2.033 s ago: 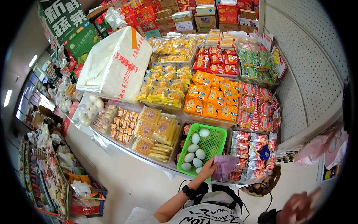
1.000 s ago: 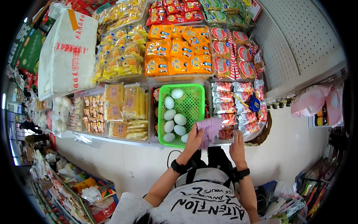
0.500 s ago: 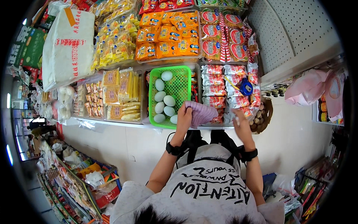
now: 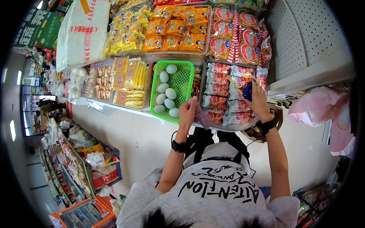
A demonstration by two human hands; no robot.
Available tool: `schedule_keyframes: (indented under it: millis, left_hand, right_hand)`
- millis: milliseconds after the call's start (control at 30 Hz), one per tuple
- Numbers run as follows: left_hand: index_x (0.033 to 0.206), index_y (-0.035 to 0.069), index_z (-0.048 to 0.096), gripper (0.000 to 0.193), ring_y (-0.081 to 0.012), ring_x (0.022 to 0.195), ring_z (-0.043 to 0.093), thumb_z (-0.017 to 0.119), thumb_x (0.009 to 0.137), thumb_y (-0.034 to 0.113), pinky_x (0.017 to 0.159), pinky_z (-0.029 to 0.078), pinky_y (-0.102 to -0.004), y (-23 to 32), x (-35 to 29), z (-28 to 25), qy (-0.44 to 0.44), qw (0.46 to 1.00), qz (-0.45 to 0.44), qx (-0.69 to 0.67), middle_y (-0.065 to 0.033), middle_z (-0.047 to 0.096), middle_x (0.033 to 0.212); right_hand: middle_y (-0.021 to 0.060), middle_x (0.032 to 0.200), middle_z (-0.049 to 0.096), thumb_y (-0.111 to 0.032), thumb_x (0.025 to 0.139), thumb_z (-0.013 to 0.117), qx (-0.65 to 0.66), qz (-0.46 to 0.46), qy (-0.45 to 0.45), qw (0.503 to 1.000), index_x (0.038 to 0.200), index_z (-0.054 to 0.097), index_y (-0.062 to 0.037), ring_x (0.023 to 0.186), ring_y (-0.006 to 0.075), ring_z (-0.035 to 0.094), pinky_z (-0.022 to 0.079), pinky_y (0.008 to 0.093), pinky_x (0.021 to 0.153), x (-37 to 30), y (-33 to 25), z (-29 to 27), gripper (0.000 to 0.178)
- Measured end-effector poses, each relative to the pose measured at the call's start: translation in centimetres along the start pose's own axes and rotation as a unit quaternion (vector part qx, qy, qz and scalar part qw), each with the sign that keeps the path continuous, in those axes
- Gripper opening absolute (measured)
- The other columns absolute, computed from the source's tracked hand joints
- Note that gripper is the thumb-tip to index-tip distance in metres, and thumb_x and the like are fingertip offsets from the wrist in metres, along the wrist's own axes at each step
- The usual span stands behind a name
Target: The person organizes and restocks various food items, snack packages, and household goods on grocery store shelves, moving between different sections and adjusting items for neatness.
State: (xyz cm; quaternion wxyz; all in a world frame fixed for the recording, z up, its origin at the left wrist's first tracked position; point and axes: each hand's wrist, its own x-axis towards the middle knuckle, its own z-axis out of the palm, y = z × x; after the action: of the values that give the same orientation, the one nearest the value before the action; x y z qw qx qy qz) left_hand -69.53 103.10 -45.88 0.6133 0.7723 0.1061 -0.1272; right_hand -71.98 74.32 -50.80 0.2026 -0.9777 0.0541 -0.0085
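My left hand (image 4: 186, 116) is closed on a purple ribbed cloth (image 4: 201, 116), which hangs at the front edge of the display beside a green plastic basket (image 4: 184, 81). Several pale bluish eggs (image 4: 170, 93) lie in that basket, mostly along its left side and front. Further right, my right hand (image 4: 259, 102) has its fingers around the right side of a blue tape measure (image 4: 248, 92). A short stretch of yellow tape shows to its left. The tape measure rests on red-and-white wrapped snacks (image 4: 216, 90); my fingers partly cover it.
Behind the basket are orange snack packets (image 4: 177, 27) and round-labelled packages (image 4: 249, 37). Yellow packaged sticks (image 4: 135, 74) lie to the left. A wicker basket (image 4: 274, 117) stands below my right wrist. A perforated white panel (image 4: 292, 38) rises at the right.
My right hand has moved up and right, from beside the cloth onto the tape measure. The cloth now hangs narrower and lower in my left hand. The view has shifted slightly.
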Motion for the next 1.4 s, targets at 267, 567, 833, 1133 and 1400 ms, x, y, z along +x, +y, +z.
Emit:
schedule_keyframes:
  millis: [267,567,833,1133,1400]
  left_hand:
    - [0.064,0.001,0.046,0.025,-0.0081,0.050,0.034,0.059,0.076,0.019,0.045,0.031,-0.0253,-0.3,1.5,1.3,-0.116,0.966,0.105,0.204,-0.0004,0.040,0.052]
    - [0.083,0.004,0.060,0.031,-0.0330,0.078,0.058,0.057,0.069,0.031,0.067,0.046,-0.0406,-3.6,2.1,8.0,-0.362,0.845,0.069,0.387,-0.0152,0.061,0.079]
    - [0.076,0.001,0.063,0.050,-0.0331,0.071,0.059,0.049,0.077,0.049,0.062,0.046,-0.0399,-6.2,2.0,10.3,-0.419,0.810,0.032,0.410,-0.0177,0.060,0.072]
    - [0.076,-0.002,0.059,0.053,-0.0369,0.072,0.058,0.048,0.078,0.050,0.063,0.045,-0.0436,-7.6,1.4,11.8,-0.349,0.843,0.096,0.398,-0.0216,0.059,0.075]
    - [0.073,0.001,0.054,0.042,-0.0349,0.067,0.056,0.050,0.081,0.042,0.058,0.043,-0.0419,-8.4,1.9,10.0,-0.296,0.889,0.081,0.338,-0.0178,0.057,0.069]
  right_hand:
    - [0.0205,0.110,0.047,-0.019,0.058,0.073,0.159,0.028,0.032,0.986,0.122,0.033,0.0026,0.103,0.0338,0.045,0.037,0.0372,0.090,0.5,-0.5,-2.4,0.079]
    - [0.0201,0.123,0.037,-0.004,0.063,0.066,0.129,0.003,0.032,0.991,0.129,0.025,-0.0011,0.114,0.0353,0.036,0.031,0.0378,0.097,-1.5,-2.5,0.0,0.078]
    - [0.0157,0.136,0.025,-0.007,0.081,0.046,-0.005,0.049,0.100,0.994,0.131,0.022,-0.0003,0.126,0.0298,0.024,0.022,0.0409,0.101,-4.8,0.1,-0.3,0.056]
    - [0.0152,0.138,0.022,-0.007,0.084,0.041,-0.088,0.037,0.050,0.994,0.133,0.021,-0.0026,0.127,0.0290,0.022,0.020,0.0405,0.102,-4.8,1.4,2.0,0.053]
    - [0.0182,0.136,0.023,-0.001,0.082,0.039,0.096,0.006,0.092,0.991,0.132,0.021,-0.0008,0.126,0.0318,0.024,0.022,0.0364,0.102,-1.8,1.3,-1.1,0.053]
